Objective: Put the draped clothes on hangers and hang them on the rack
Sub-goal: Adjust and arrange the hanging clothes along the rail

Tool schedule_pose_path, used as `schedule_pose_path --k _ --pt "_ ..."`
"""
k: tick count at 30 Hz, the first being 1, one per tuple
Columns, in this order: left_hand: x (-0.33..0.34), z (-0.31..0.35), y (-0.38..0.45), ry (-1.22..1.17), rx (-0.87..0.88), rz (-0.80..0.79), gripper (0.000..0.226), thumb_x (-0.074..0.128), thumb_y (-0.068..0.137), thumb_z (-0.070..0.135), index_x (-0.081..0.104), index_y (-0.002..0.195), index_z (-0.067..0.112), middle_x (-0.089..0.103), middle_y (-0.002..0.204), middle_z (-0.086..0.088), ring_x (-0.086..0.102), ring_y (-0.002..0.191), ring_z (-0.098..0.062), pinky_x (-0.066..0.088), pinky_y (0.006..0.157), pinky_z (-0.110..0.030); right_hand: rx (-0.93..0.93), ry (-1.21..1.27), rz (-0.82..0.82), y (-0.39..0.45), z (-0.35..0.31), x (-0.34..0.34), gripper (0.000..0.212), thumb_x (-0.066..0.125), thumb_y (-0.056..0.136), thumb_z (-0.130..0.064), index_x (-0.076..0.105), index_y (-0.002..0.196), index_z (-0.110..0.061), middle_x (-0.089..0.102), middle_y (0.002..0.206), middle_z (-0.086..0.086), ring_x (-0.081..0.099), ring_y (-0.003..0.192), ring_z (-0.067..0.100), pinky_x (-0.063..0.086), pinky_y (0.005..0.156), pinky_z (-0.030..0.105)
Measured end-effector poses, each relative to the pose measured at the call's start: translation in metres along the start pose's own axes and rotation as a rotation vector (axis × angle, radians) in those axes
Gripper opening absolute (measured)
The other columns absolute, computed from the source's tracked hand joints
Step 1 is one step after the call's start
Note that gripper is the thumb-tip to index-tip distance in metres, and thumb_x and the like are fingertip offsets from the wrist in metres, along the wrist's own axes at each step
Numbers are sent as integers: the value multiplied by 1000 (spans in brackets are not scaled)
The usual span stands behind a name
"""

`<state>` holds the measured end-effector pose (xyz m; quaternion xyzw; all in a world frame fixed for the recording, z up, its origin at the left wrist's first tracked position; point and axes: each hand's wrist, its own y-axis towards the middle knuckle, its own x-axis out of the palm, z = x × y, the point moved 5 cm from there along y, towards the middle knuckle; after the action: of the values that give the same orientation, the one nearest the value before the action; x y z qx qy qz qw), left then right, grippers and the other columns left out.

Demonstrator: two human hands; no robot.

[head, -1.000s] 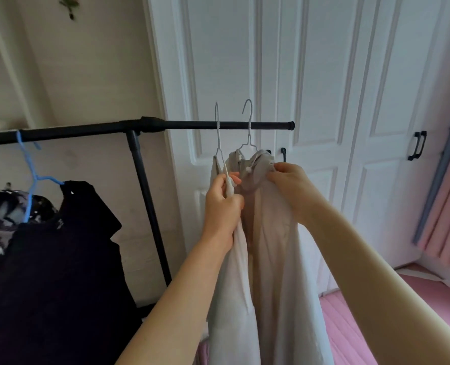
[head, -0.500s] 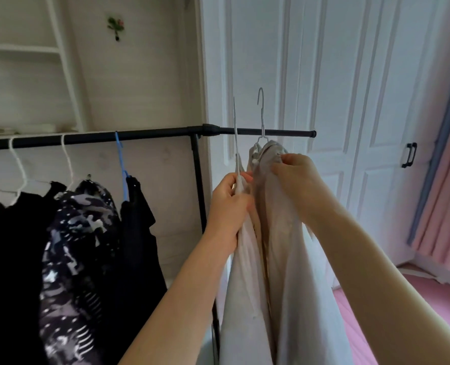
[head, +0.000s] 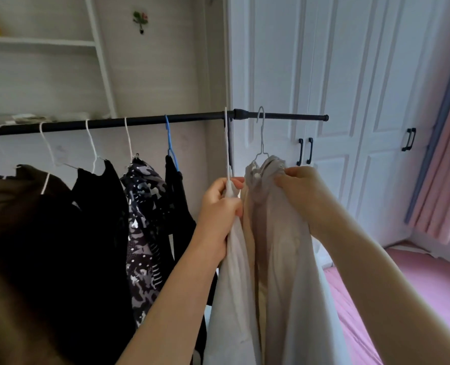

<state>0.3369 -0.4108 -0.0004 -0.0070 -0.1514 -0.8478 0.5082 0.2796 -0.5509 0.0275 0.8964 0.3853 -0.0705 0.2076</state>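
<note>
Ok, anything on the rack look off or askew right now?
Only the grey wire hanger: its hook looks not yet over the black rail, with the beige garment bunched at its neck. The rest hangs normally.

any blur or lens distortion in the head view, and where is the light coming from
Head view: wide-angle bend bows the black rack bar and slants the wardrobe doors; soft daylight from the right near the pink curtain; dark clothes at left lose detail; a blurred brown patch fills the lower left; both hands look fairly sharp.

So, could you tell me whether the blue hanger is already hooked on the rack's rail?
Yes, the blue hanger is hooked over the black rail, with a dark garment hanging from it.
</note>
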Motion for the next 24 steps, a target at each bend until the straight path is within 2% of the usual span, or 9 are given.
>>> schedule_pose_path --k 3,6,8,10,13,21,24 --pt "-15 4 -11 8 -7 36 36 37 72 -18 55 89 8 65 103 7 58 66 -4 42 47 -14 17 11 -49 -12 -3 13 35 46 96 -20 59 67 -4 47 58 7 47 53 20 37 51 24" --pt "-25 6 -15 8 -3 69 37 36 73 -19 56 89 7 65 92 10 58 57 2 42 46 -13 9 2 -81 -19 -6 23 33 46 96 -19 64 77 1 47 63 12 47 61 22 37 58 31" --pt "-30 8 -15 6 -4 89 38 36 72 -19 58 90 7 65 89 10 58 62 -3 43 49 -17 9 15 -106 -20 -8 28 31 46 96 -17 63 79 2 46 67 13 45 63 23 35 59 33" --pt "-35 7 -12 -6 -7 108 38 36 71 -19 58 90 6 65 92 8 54 68 -12 42 53 -24 9 29 -118 -17 -8 32 35 47 95 -17 61 84 13 47 71 14 46 65 24 36 61 34" --pt "-40 3 -4 -11 -25 131 38 37 71 -19 59 93 3 64 90 4 48 63 -15 38 52 -27 10 43 -126 -11 -6 37 37 48 95 -18 59 95 17 51 74 14 49 67 24 39 63 34" --pt "-41 -8 49 -24 -29 176 40 36 71 -19 60 93 4 64 89 -1 50 68 -20 39 57 -29 -13 51 -148 37 4 55 37 48 95 -21 60 94 15 52 73 15 51 65 25 42 62 34" --pt "-42 -13 75 5 -35 179 41 37 71 -17 61 93 7 61 84 -5 49 70 -24 39 60 -32 -38 34 -153 63 4 63 36 48 95 -20 61 86 13 48 70 14 47 64 23 38 60 32"
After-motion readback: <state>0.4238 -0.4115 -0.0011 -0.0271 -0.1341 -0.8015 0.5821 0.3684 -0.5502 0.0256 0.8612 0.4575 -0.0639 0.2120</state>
